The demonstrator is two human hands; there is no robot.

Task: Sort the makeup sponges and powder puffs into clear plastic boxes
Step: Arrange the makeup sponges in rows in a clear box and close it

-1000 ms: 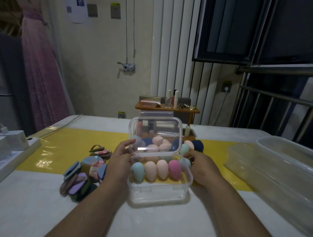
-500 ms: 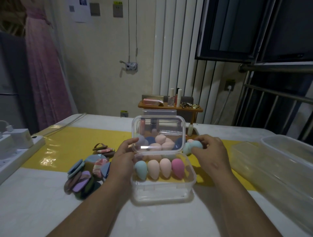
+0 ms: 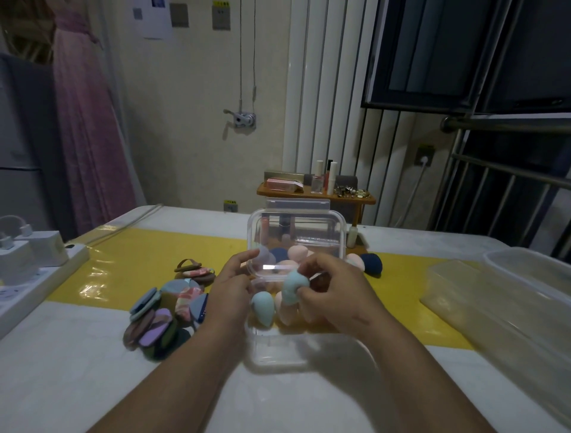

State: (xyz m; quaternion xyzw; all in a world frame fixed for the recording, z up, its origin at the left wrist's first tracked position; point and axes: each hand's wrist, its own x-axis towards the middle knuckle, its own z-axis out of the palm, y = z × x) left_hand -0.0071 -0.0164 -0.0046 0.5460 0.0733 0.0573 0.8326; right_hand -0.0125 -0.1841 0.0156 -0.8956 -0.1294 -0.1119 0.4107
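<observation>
counter (image 3: 92, 386) white, yellow strip (image 3: 154, 256); room dim | your right hand (image 3: 333, 296) pinches teal sponge (image 3: 293, 286) over clear box (image 3: 278, 349); left hand (image 3: 228, 287) at its lid (image 3: 296, 235), grip unclear | right hand hides some boxed sponges (image 3: 262, 309)

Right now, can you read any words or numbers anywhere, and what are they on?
No text here can be read.
Wall papers: print too blurred.
Yellow tag: too small.
Pink box on the shelf: label unreadable.
Blue puff: tiny marks, unreadable.
</observation>
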